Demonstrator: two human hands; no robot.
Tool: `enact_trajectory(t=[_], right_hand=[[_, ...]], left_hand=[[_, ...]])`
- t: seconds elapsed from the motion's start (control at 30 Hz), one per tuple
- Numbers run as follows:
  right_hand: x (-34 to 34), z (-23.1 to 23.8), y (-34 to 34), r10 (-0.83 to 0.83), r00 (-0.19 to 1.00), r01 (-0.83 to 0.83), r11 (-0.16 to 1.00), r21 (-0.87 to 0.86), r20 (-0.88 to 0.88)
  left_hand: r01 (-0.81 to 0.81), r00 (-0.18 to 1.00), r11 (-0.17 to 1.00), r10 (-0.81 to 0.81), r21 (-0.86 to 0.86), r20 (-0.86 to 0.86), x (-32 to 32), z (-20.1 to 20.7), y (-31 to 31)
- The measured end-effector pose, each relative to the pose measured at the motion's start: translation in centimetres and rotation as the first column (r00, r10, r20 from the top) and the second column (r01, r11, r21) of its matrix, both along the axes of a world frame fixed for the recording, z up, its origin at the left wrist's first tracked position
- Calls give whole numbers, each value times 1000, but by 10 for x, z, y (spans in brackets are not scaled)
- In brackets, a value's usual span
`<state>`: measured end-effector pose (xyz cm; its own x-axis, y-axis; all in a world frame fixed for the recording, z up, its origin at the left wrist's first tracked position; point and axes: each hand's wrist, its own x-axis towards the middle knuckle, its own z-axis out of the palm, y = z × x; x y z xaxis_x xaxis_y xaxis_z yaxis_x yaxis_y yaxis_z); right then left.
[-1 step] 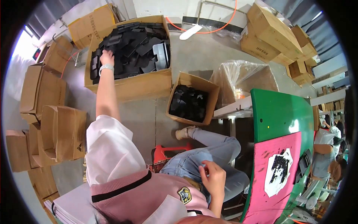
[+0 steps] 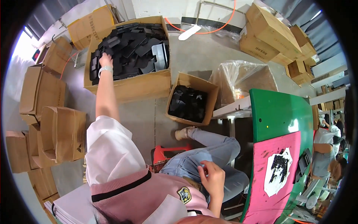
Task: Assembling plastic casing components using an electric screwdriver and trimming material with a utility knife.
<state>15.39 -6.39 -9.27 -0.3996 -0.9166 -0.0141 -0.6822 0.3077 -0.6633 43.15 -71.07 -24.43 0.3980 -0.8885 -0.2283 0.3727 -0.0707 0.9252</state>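
My left arm stretches out to a large cardboard box (image 2: 128,89) at the upper left, heaped with flat black plastic parts (image 2: 140,43). My left hand (image 2: 106,61), a pale band at its wrist, is in the box's left part, its fingers bent down over a black part among the pile; the fingertips are partly hidden. My right hand (image 2: 213,178) hovers above my lap, near the green table's edge, with its thumb apart from loosely curved fingers and nothing visible in it. A smaller cardboard box (image 2: 213,95) with more black parts (image 2: 187,102) stands on the floor ahead.
To the right, a green table (image 2: 281,112) bears a pink mat (image 2: 263,156), a white sheet with small black bits (image 2: 278,171) and black pieces (image 2: 303,164). Left stand several cardboard boxes (image 2: 44,89). A plastic-lined box (image 2: 257,74) is beside the table. A red stool (image 2: 160,153) is by my leg.
My left hand has shifted very slightly down and left within the large box. My right hand stays over my lap.
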Motion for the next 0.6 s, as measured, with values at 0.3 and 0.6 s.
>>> enact_trajectory(t=[0.3,0.6], right_hand=[[-3,21,23,-79,995,77,996,-38,-58],[1,34,43,-147,987,141,986,-94,-64]], left_hand=[[1,959,988,-45,154,279,-41,-55,75],[194,939,964,-129,-181,318,-125,20,123]])
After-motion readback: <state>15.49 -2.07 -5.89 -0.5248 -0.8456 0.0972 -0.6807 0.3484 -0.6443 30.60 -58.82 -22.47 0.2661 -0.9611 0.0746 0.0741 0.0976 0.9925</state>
